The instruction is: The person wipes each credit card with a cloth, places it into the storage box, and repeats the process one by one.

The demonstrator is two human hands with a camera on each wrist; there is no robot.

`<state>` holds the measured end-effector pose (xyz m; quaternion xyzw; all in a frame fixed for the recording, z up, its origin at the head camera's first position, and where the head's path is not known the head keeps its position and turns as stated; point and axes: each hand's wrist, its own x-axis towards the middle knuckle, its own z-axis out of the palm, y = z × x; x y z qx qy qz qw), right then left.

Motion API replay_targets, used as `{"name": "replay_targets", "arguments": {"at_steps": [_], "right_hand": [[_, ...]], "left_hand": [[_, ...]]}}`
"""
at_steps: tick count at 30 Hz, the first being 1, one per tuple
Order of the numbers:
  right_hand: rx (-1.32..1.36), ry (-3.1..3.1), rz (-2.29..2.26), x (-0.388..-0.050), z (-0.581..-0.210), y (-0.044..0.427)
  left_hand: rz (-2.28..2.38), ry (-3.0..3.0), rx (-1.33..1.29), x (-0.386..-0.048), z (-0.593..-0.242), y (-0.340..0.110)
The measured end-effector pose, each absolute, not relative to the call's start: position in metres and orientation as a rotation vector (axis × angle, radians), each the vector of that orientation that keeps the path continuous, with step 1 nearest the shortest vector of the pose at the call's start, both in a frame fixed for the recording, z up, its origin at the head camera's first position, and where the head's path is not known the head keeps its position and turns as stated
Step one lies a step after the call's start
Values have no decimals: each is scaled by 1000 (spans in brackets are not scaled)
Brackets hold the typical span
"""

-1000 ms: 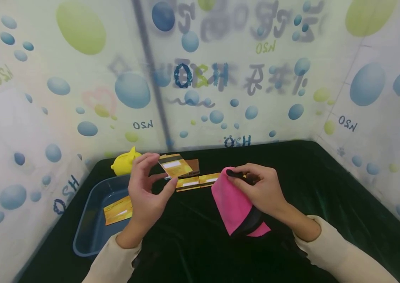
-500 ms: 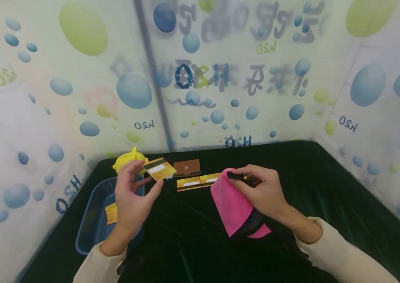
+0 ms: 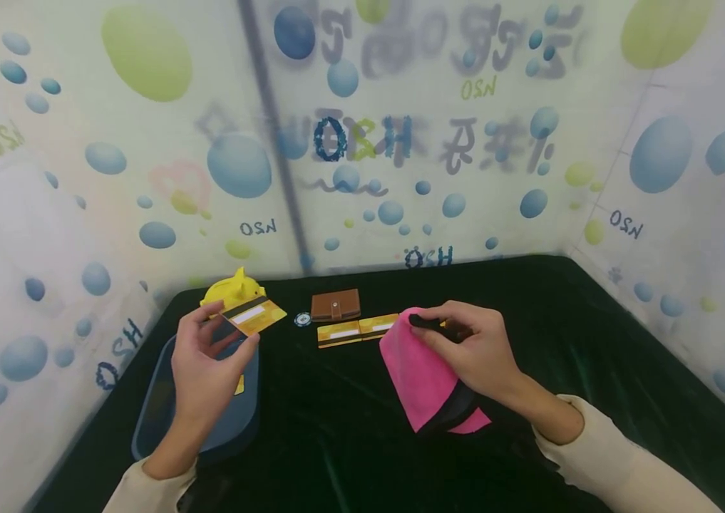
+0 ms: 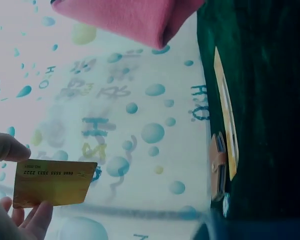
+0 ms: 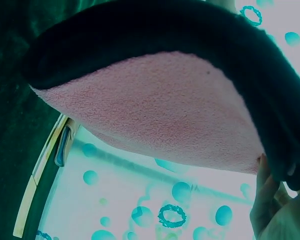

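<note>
Pinching card (image 3: 254,318) nr tub (image 3: 248,422) w/ another (image 3: 239,385)

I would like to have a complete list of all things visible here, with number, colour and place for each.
Raised bank card: 1, gold, in the left hand
Lying bank cards: at least 2, gold, in a row before the wallet
Half-hidden card: count unclear, gold, inside the tub
Wallet: 1, brown, back of table
Tub: 1, blue, left side
Piggy bank: 1, yellow, behind tub
Chip: 1, blue and white, left of wallet
Cloth: 1, pink with black edging, in the right hand
Tablecloth: 1, dark green, underneath
Bubble-printed backdrop: count unclear, mostly white, back and sides
Hands: 2, left and right, holding card and cloth
Sleeves: 2, cream, on the forearms
</note>
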<state>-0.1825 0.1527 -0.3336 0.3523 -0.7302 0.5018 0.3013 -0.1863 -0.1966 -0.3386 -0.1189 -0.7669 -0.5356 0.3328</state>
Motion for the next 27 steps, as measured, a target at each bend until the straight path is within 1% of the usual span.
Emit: {"name": "replay_targets", "arguments": {"at_steps": [16,27], "right_hand": [[957,-1930,1329,-184,-336,152],[967,-1932,1337,-184,-333,152]], "left_hand": [[-1345,-2071,-151,-182,-341,-215],[-1343,-2080,-110,-183,-342,-218]]}}
